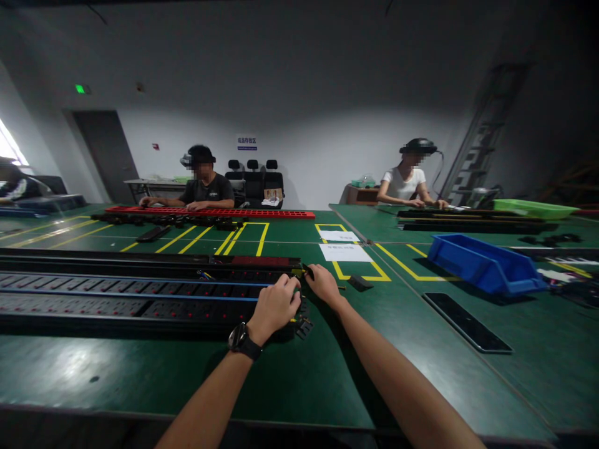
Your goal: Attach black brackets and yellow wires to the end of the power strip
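Note:
Long black power strips [187, 310] with rows of sockets and small red parts lie side by side across the left of the green table. Over their right end is my left hand [276, 305], a dark watch on its wrist. Its fingers are curled, and whatever they hold is hidden. Beside it, my right hand [322, 284] pinches a small black piece [307, 271] at the end of the rear strip, close to a yellow-green bit [297, 272]. Small black connectors [304, 328] sit at the strip ends, just right of my left hand.
A blue bin [486, 265] and a dark phone-like slab [468, 322] lie to the right. White paper sheets [344, 252] and a small black block [360, 283] are beyond my right hand. Across the table, two people work near a red rail [262, 214] and black strips [468, 222].

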`<state>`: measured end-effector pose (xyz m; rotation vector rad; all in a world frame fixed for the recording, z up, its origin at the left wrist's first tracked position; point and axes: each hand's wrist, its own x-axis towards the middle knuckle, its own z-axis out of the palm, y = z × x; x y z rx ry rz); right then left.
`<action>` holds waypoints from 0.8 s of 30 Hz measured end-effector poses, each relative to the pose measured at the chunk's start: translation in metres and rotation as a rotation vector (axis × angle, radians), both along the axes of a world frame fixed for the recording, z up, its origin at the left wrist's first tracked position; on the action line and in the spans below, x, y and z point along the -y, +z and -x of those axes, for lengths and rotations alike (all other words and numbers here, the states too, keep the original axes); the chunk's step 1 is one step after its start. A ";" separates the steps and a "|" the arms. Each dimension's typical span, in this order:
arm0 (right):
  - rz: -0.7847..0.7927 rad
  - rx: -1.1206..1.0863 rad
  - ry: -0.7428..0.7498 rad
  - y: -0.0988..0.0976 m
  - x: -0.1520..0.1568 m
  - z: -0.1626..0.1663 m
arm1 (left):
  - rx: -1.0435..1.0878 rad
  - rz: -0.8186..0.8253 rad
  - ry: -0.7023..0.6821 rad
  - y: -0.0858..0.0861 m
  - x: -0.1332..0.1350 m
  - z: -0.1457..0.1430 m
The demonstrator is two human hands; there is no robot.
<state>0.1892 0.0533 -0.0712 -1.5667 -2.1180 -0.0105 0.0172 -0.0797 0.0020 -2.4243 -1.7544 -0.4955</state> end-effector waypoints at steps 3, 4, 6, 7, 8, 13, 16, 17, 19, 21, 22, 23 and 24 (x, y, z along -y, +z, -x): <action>0.012 -0.001 0.002 0.001 0.001 0.000 | -0.005 -0.003 -0.002 0.000 0.000 0.000; 0.015 -0.002 0.002 0.002 0.001 0.000 | -0.005 -0.004 -0.002 0.000 0.000 0.000; 0.022 -0.005 0.004 0.003 0.002 0.000 | -0.004 -0.004 0.000 0.000 0.000 0.000; 0.025 -0.006 0.005 0.003 0.002 0.000 | -0.004 -0.004 0.000 0.001 0.000 0.000; 0.026 -0.006 0.005 0.003 0.003 0.000 | -0.004 -0.004 -0.002 0.001 0.001 0.000; 0.029 -0.004 -0.003 0.004 0.003 0.000 | -0.006 -0.002 -0.006 0.003 0.002 0.000; 0.036 -0.007 -0.008 0.004 0.003 0.001 | -0.006 0.008 -0.001 0.004 0.003 0.000; 0.034 -0.008 -0.006 0.004 0.003 0.001 | -0.006 0.009 -0.002 0.003 0.002 0.000; 0.027 -0.009 -0.001 0.003 0.003 0.000 | -0.005 0.008 -0.001 0.003 0.002 -0.001; 0.024 -0.009 0.003 0.002 0.002 0.000 | -0.003 0.010 0.004 0.002 0.002 -0.001; 0.026 -0.008 0.002 0.002 0.002 0.000 | -0.003 0.012 0.006 0.001 0.001 0.000; 0.027 -0.006 0.000 0.002 0.001 0.000 | -0.002 0.012 0.006 0.001 0.001 0.000; 0.028 -0.005 -0.002 0.001 0.001 0.000 | 0.000 0.011 0.005 0.001 0.001 0.000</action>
